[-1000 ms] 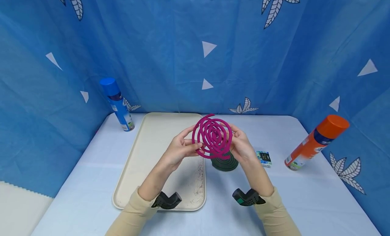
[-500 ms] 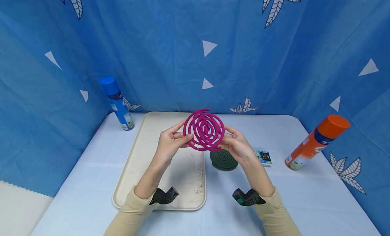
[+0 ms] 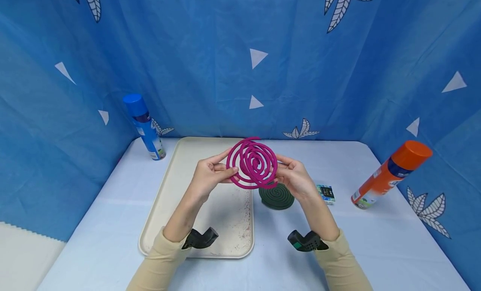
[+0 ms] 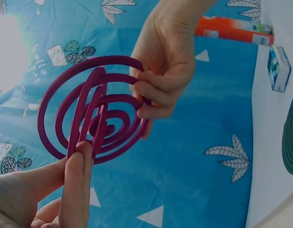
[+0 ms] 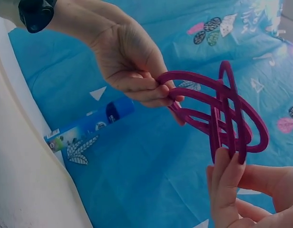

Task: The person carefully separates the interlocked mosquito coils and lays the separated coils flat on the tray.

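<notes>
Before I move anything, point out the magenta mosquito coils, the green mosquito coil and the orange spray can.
Magenta mosquito coils [image 3: 256, 162]: head view, inner turns near the center.
Green mosquito coil [image 3: 277, 197]: head view, middle of its upper face.
Orange spray can [image 3: 382, 179]: head view, body below the cap.

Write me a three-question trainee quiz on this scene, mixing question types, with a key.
1. Short answer: What do the left hand and right hand hold between them?
2. True or false: The flat dark green spiral coil lies beside the cream rectangular tray, not on it.
3. Multiple choice: Where on the white table does the blue cylindrical spray can stand? (a) near right; (b) far left; (c) near left.

Key:
1. The interlaced magenta spiral coils.
2. True.
3. (b).
</notes>
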Tool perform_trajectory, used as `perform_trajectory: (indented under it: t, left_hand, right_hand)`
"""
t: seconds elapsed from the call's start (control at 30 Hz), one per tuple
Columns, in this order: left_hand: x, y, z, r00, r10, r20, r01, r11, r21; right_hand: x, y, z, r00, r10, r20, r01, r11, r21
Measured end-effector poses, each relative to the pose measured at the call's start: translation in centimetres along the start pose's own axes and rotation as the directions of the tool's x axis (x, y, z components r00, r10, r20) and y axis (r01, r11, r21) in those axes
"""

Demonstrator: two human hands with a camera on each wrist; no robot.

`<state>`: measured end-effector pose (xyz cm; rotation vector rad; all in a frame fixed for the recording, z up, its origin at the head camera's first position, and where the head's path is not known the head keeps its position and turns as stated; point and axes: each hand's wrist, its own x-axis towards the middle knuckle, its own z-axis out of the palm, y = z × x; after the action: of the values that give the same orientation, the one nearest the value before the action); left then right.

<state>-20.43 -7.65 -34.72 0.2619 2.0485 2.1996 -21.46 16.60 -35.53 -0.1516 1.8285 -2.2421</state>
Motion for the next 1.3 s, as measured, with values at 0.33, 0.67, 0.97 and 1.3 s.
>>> perform_trajectory:
  t: [0.33,0.67,0.97,1.3]
  left_hand:
    - [0.3,-0.1,-0.35,0.998,-0.022,0.06,0.024,0.999,-0.024]
    - [-0.01,-0.06,0.04,0.982,-0.058,0.182,0.063,0.998,-0.027]
    - [-0.05,0.0,-0.33,0.965,-0.048,0.257,0.053,0.998,-0.013]
    - [-0.34,0.6,-0.86,0.978,-0.015,0.207,0.014,1.0,0.004]
  right_hand:
    - [-0.25,-0.46,-0.25,0.999,0.031,0.026,-0.031,0.999,0.023]
    - [-0.29,0.0,-0.2,0.993,-0.008,0.117,0.003,0.999,0.048]
    - [-0.33,0.22,-0.78,0.972,-0.133,0.191,0.11,0.986,0.128]
    - [-0.84,-0.3,-0.27,0.976,-0.185,0.116,0.172,0.979,0.109]
